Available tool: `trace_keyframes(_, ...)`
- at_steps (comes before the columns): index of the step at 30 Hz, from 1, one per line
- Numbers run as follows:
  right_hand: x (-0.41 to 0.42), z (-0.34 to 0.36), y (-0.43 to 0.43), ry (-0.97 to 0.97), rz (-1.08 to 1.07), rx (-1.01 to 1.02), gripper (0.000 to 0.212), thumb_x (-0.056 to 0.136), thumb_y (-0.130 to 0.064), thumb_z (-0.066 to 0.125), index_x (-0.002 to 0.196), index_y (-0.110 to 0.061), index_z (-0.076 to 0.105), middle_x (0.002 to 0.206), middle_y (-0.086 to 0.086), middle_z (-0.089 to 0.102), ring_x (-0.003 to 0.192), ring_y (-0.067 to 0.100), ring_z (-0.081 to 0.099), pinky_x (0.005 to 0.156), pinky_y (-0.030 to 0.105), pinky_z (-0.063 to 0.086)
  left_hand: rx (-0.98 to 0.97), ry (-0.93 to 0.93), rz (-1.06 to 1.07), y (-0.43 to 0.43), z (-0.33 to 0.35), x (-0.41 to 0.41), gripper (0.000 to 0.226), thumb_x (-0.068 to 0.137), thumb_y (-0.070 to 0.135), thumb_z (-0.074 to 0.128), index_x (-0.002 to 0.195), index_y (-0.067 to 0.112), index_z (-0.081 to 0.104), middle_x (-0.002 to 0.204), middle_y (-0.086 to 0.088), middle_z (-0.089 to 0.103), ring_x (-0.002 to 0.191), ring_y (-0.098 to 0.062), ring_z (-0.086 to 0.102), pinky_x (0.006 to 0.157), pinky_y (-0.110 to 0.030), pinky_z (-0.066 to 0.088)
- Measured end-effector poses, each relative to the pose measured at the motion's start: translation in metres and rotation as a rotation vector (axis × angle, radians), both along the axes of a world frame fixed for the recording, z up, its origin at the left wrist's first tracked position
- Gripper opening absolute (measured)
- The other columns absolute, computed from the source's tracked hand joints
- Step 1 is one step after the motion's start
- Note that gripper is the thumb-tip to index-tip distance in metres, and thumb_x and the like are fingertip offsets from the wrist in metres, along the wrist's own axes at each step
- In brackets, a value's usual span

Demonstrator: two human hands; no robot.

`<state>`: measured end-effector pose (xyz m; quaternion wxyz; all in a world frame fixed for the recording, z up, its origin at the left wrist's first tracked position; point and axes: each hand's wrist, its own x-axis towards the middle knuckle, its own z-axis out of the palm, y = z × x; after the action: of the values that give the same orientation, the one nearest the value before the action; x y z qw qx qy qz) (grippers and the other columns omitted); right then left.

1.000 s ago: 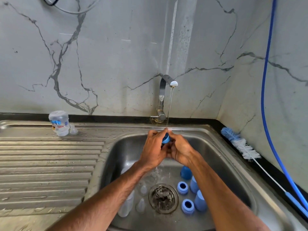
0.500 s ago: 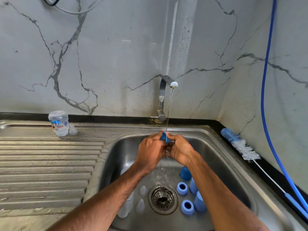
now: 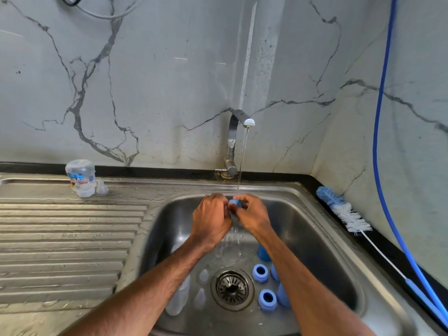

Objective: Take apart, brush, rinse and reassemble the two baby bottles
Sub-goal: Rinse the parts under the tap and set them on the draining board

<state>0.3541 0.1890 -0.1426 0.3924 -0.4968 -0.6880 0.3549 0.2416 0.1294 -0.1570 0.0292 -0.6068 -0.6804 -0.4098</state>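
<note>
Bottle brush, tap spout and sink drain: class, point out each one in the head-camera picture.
bottle brush (image 3: 349,218), head view, on the white bristles.
tap spout (image 3: 249,122), head view, on the rounded white nozzle tip.
sink drain (image 3: 232,289), head view, on the centre of the strainer.

Veined grey marble walls (image 3: 169,81) meet a black countertop (image 3: 145,170).

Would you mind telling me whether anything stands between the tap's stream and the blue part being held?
Nothing visible does: the stream drops from the tap straight onto the blue part, which shows above the left hand and right hand holding it.
</note>
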Motion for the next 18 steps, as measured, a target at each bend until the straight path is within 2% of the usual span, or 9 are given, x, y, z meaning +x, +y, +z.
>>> trace_keyframes(3, 0.000, 0.004, 0.001, 0.128, -0.058, 0.035, 0.026, 0.094, -0.021, 0.075, 0.120, -0.018, 0.069, 0.112, -0.004, 0.071, 0.102, 0.011, 0.068, 0.090, 0.031, 0.061, -0.023, -0.034, -0.001, 0.000, 0.003, -0.001, 0.020, 0.090, 0.012, 0.063, 0.109, 0.013, 0.068, 0.104, -0.001, 0.071, 0.097, -0.021, 0.064, 0.079, -0.033, 0.052)
trace_keyframes(4, 0.000, 0.005, 0.001, 0.139, -0.057, 0.043, 0.027, 0.094, -0.020, 0.075, 0.120, -0.018, 0.069, 0.112, -0.005, 0.070, 0.101, 0.009, 0.068, 0.089, 0.029, 0.061, -0.031, -0.055, 0.001, 0.001, 0.003, -0.002, 0.023, 0.088, 0.009, 0.063, 0.111, 0.012, 0.068, 0.105, -0.002, 0.071, 0.098, -0.022, 0.065, 0.080, -0.034, 0.053)
trace_keyframes(7, 0.002, 0.002, -0.003, 0.007, -0.024, 0.026, 0.035, 0.090, -0.014, 0.079, 0.123, -0.016, 0.070, 0.118, -0.001, 0.072, 0.100, 0.007, 0.065, 0.072, 0.010, 0.051, -0.051, -0.141, -0.029, 0.002, 0.003, -0.005, 0.030, 0.090, 0.004, 0.064, 0.118, 0.011, 0.067, 0.113, -0.002, 0.072, 0.103, -0.020, 0.067, 0.086, -0.032, 0.054)
trace_keyframes(11, 0.001, 0.005, -0.004, 0.060, -0.015, 0.052, 0.036, 0.087, -0.015, 0.082, 0.121, -0.019, 0.070, 0.113, -0.005, 0.072, 0.099, 0.007, 0.068, 0.066, 0.006, 0.050, -0.074, -0.187, -0.039, 0.006, 0.007, -0.012, 0.041, 0.089, -0.005, 0.057, 0.127, 0.008, 0.065, 0.123, -0.008, 0.070, 0.114, -0.023, 0.065, 0.097, -0.033, 0.052)
trace_keyframes(13, 0.003, 0.004, -0.004, 0.032, 0.002, 0.051, 0.036, 0.088, -0.013, 0.080, 0.122, -0.018, 0.070, 0.116, -0.002, 0.072, 0.100, 0.008, 0.068, 0.071, 0.010, 0.053, -0.084, -0.256, -0.041, 0.015, 0.016, -0.013, 0.047, 0.092, -0.009, 0.054, 0.137, 0.004, 0.057, 0.136, -0.012, 0.062, 0.128, -0.024, 0.057, 0.109, -0.029, 0.044)
trace_keyframes(15, 0.003, 0.004, -0.003, 0.057, -0.004, 0.045, 0.038, 0.089, -0.014, 0.079, 0.125, -0.018, 0.069, 0.120, -0.001, 0.072, 0.102, 0.010, 0.069, 0.084, 0.020, 0.059, -0.116, -0.334, -0.019, 0.032, 0.031, -0.015, 0.052, 0.094, -0.009, 0.049, 0.145, 0.003, 0.049, 0.145, -0.015, 0.053, 0.137, -0.027, 0.048, 0.117, -0.035, 0.038)
trace_keyframes(16, 0.002, 0.004, -0.003, 0.070, -0.006, 0.049, 0.038, 0.090, -0.016, 0.079, 0.127, -0.018, 0.069, 0.120, -0.001, 0.072, 0.103, 0.010, 0.069, 0.087, 0.022, 0.059, -0.145, -0.383, -0.010, 0.041, 0.040, -0.015, 0.052, 0.094, -0.008, 0.048, 0.145, 0.003, 0.048, 0.145, -0.016, 0.051, 0.137, -0.030, 0.047, 0.116, -0.041, 0.041)
trace_keyframes(17, 0.001, 0.003, -0.002, 0.072, -0.007, 0.061, 0.038, 0.090, -0.017, 0.079, 0.127, -0.018, 0.069, 0.120, -0.001, 0.073, 0.102, 0.009, 0.070, 0.085, 0.018, 0.058, -0.175, -0.450, -0.010, 0.048, 0.049, -0.016, 0.050, 0.094, -0.007, 0.047, 0.142, 0.003, 0.048, 0.142, -0.017, 0.052, 0.132, -0.031, 0.050, 0.109, -0.043, 0.046)
trace_keyframes(18, 0.001, 0.003, -0.002, 0.069, -0.009, 0.076, 0.037, 0.090, -0.017, 0.079, 0.127, -0.018, 0.070, 0.118, -0.002, 0.073, 0.100, 0.008, 0.070, 0.079, 0.011, 0.055, -0.193, -0.528, -0.014, 0.055, 0.056, -0.014, 0.046, 0.094, -0.006, 0.045, 0.139, 0.001, 0.049, 0.136, -0.015, 0.054, 0.124, -0.029, 0.053, 0.098, -0.039, 0.051)
